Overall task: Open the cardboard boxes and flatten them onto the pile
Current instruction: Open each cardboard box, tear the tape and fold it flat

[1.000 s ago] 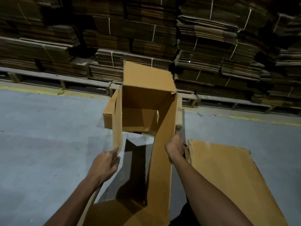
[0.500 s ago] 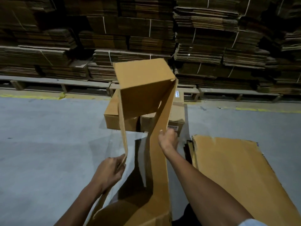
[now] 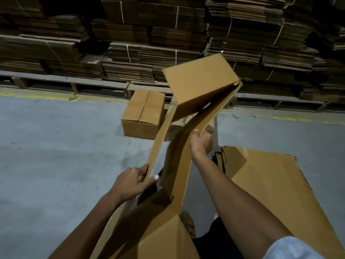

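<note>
An opened brown cardboard box (image 3: 197, 85) hangs in the air in front of me, half collapsed and leaning to the right. My left hand (image 3: 132, 182) pinches the edge of its left wall low down. Higher up, my right hand (image 3: 200, 143) grips the edge of its right wall. The pile of flattened cardboard (image 3: 270, 186) lies on the floor to the right, under my right forearm. A closed cardboard box (image 3: 142, 114) stands on the floor behind the held one, partly hidden by it.
Tall stacks of tied, flattened cartons (image 3: 168, 43) on wooden pallets (image 3: 78, 85) line the back. A yellow floor line (image 3: 37, 97) runs in front of them. Grey concrete floor (image 3: 56, 156) spreads to the left.
The held box has folded nearly flat and swung to the right. My right hand rose with its wall. The closed box behind has come into view on the left.
</note>
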The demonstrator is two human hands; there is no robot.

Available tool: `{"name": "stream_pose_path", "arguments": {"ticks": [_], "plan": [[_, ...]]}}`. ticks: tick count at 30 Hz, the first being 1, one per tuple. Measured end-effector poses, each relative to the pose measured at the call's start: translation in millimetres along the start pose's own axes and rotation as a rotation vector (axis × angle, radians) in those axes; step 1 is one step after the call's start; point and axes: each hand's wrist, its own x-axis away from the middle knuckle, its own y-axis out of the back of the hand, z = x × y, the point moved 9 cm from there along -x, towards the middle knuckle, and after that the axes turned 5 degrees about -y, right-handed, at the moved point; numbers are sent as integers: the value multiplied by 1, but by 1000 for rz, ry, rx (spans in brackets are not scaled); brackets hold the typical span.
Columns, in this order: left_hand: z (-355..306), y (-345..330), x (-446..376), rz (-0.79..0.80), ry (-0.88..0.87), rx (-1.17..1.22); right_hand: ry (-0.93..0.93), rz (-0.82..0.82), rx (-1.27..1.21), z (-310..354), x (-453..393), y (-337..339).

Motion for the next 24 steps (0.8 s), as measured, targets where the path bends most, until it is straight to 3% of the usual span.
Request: {"name": "stream_pose_path", "arguments": {"ticks": [6,12,18,20,24], "plan": [[-4,-52,12,273,-39,-2,-192,-167,-275,-1,-2,15],[32,-47,1,141,138,161,-388,-40,-574,-28,5,-9],[66,-29,-7,51,336,344,-423,13,-544,-26,15,-12],[60,-25,-13,44,287,253,-417,22,-508,-23,19,-14],[15,-30,-26,45,69,-247,-423,59,-488,-17,30,-22]]}}
